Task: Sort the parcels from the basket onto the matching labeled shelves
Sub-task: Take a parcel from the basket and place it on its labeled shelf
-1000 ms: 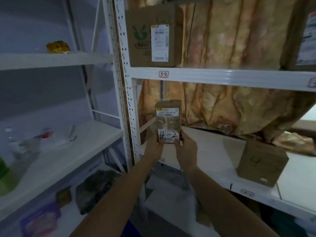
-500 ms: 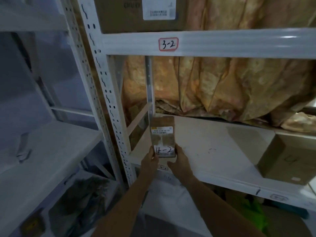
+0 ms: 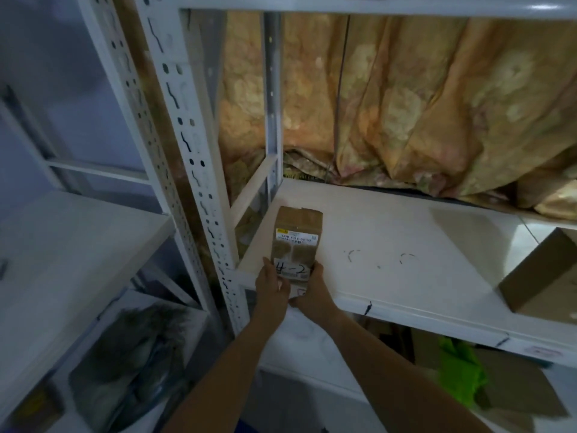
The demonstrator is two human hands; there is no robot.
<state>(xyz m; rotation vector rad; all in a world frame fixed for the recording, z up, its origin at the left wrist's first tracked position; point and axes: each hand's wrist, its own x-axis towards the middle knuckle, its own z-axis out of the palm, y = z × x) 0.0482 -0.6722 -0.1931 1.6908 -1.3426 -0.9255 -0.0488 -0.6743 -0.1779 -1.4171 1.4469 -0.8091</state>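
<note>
Parcels in view number two. One is a small brown cardboard parcel point(image 3: 296, 242) with a printed shipping label across its middle and a white patch hand-marked "4-2" at its near end. The other is a plain cardboard box point(image 3: 543, 276) with no marking that can be read.

Both are on one white shelf board point(image 3: 406, 232) of a metal rack. The "4-2" parcel is at the board's front left corner, just beside the perforated upright post point(image 3: 193, 170), with its long side running away from the person and its near end at the front edge. Whether its underside lies flat on the board cannot be told. The plain box sits on the same board at the far right, well apart from the first and partly cut off by the frame. A small label point(image 3: 540, 351) on the board's front lip is too blurred to read.

Two hands grasp the "4-2" parcel at its near end. The left hand point(image 3: 270, 285) clasps the left side and the right hand point(image 3: 312, 289) the right side, with the fingers of each curled under or around the edge and the marked patch showing between them.

Behind the board hangs one floral, orange-tan curtain point(image 3: 406, 104). One bright green item point(image 3: 462, 376) lies on the level below. A neighbouring rack shelf point(image 3: 78, 245) stands to the left.
</note>
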